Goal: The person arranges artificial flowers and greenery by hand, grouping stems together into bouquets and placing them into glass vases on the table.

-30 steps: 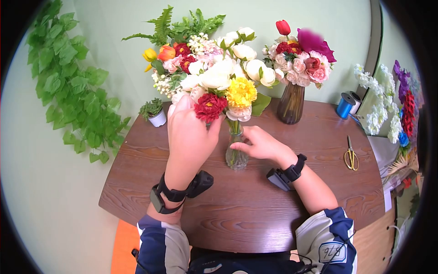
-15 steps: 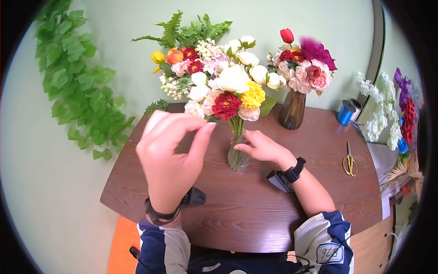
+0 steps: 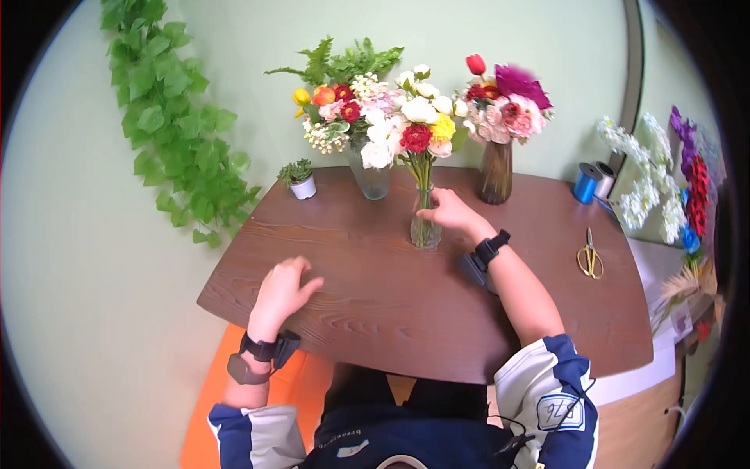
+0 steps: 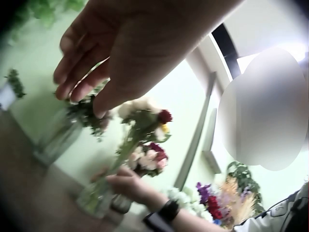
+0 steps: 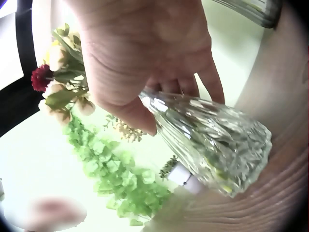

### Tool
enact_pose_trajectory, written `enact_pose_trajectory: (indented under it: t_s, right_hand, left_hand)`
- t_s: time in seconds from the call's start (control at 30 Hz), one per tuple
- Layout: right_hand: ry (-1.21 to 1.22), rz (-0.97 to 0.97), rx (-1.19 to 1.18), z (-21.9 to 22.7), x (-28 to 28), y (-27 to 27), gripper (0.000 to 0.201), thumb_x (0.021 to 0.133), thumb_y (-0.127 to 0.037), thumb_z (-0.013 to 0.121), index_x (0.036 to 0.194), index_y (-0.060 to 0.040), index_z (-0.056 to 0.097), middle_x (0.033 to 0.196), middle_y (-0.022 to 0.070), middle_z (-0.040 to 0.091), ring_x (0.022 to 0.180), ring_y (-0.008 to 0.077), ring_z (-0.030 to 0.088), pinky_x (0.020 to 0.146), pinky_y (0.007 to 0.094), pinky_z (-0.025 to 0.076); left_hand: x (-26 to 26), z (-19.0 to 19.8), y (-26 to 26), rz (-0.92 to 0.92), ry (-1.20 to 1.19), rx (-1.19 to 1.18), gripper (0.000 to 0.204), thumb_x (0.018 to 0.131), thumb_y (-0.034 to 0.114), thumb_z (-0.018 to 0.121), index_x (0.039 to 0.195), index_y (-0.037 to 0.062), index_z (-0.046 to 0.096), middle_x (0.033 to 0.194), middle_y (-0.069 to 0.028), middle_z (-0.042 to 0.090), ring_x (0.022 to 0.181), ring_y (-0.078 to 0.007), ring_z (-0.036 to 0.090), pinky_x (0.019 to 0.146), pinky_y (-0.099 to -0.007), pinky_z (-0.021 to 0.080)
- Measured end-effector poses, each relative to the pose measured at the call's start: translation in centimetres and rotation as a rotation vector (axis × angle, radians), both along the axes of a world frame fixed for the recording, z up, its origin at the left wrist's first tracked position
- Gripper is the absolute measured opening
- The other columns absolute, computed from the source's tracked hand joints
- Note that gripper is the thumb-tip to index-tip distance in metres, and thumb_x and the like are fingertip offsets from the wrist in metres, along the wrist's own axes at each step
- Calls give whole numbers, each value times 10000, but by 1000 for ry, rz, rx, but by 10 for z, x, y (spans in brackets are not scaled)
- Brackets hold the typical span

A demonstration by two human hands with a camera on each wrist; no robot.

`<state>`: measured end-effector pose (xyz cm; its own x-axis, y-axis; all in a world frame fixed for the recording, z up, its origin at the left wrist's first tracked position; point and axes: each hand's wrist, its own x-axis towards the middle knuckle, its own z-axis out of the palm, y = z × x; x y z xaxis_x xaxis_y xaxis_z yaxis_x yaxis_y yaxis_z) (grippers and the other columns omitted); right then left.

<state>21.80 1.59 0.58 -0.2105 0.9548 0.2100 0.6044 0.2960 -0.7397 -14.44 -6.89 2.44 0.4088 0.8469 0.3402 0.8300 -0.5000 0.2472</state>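
Note:
My right hand [image 3: 455, 213] curls round the neck of a small clear glass vase [image 3: 426, 233] standing on the table; the right wrist view shows the thumb and fingers against the ribbed glass [image 5: 217, 140]. Green stems rise from this vase to white peonies [image 3: 419, 109], a dark red flower [image 3: 416, 138] and a yellow flower [image 3: 443, 127]. My left hand [image 3: 284, 291] hovers over the table's front left part, holding nothing, its fingers loosely bent. In the left wrist view the left hand [image 4: 116, 53] shows relaxed fingers.
Behind stand a larger clear vase [image 3: 373, 176] of mixed flowers and a brown vase [image 3: 496, 172] with pink flowers. A small potted succulent [image 3: 301, 184] is at the back left. Gold-handled scissors [image 3: 591, 258] and a blue spool [image 3: 586, 184] lie right. Ivy [image 3: 168, 117] hangs on the wall.
My left hand has moved away from the flowers, down toward the front left of the table, its fingers loosening. The right hand still holds the small vase. The head view has shifted.

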Motion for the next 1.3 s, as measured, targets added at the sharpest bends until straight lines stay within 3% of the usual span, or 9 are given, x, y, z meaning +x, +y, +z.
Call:
enact_pose_trajectory:
  t_s: [0.07, 0.13, 0.23, 0.57, 0.83, 0.9, 1.1, 1.2, 1.3]
  right_hand:
    - [-28, -46, 4, 6, 7, -18, 468, 756, -231, 657, 1129, 18, 524, 1007, 201, 623, 947, 306, 599, 844, 354, 458]
    - [-130, -52, -14, 1, 16, -32, 599, 776, -297, 660, 1218, 35, 432, 1171, 259, 527, 1122, 336, 503, 935, 383, 399]
    - [-360, -108, -93, -16, 28, -49, 645, 785, -329, 653, 1242, 48, 396, 1196, 281, 497, 1144, 355, 477, 943, 388, 388]
    - [-602, 38, -291, 4, 15, -196, 619, 790, -347, 628, 1257, 8, 430, 1190, 221, 529, 1111, 342, 507, 938, 360, 401]
    - [102, 168, -452, -7, 5, -384, 426, 857, -210, 591, 1204, 19, 496, 1121, 148, 603, 1021, 243, 592, 890, 323, 455]
    - [756, 120, -772, -63, 14, -410, 368, 884, -158, 558, 1185, 45, 507, 1075, 144, 621, 995, 217, 600, 891, 324, 463]
    - [800, -426, -806, -240, 47, -382, 246, 826, -33, 566, 1067, 10, 589, 972, 91, 643, 875, 178, 618, 802, 313, 490]
    - [74, 74, -899, -323, 47, -359, 277, 791, -124, 553, 1040, -16, 607, 1069, 81, 624, 949, 201, 585, 855, 312, 443]
    - [73, 31, -848, -327, 68, -295, 275, 789, -125, 557, 1037, -16, 608, 1063, 79, 626, 943, 199, 586, 850, 313, 445]
  left_hand:
    - [-28, -24, 2, -20, 110, -124, 487, 712, 325, 709, 1109, 82, 565, 1076, -208, 579, 1023, -346, 557, 845, -379, 459]
    - [-49, -46, 7, -12, 327, -467, 855, 664, 456, 726, 1369, 182, 328, 1415, -197, 271, 1302, -396, 250, 1036, -428, 302]
    - [-64, -48, 20, -72, 325, -588, 998, 658, 539, 705, 1428, 245, 142, 1484, -145, 72, 1353, -376, 73, 1080, -448, 200]
    - [-67, -55, 41, -38, 356, -588, 1061, 584, 568, 738, 1422, 238, 178, 1481, -117, 121, 1339, -370, 168, 1062, -425, 255]
    - [-67, -58, 43, -54, 379, -562, 1095, 569, 584, 737, 1425, 208, 168, 1472, -146, 135, 1322, -400, 193, 1046, -443, 280]
    - [-63, -62, 45, -42, 423, -540, 1107, 564, 592, 733, 1426, 200, 160, 1469, -151, 147, 1307, -401, 230, 1036, -437, 297]
    - [-20, -34, 48, -20, 619, -572, 1238, 501, 652, 725, 1421, 94, 111, 1398, -304, 191, 1235, -418, 353, 1004, -403, 343]
    - [-2, -46, 60, -15, 686, -611, 1313, 459, 684, 724, 1386, -28, 127, 1382, -347, 175, 1258, -459, 284, 1002, -475, 320]
    - [22, -40, 72, -198, 913, -563, 1300, 419, 723, 712, 1286, -149, 289, 1403, -341, 123, 1295, -508, 131, 978, -607, 267]
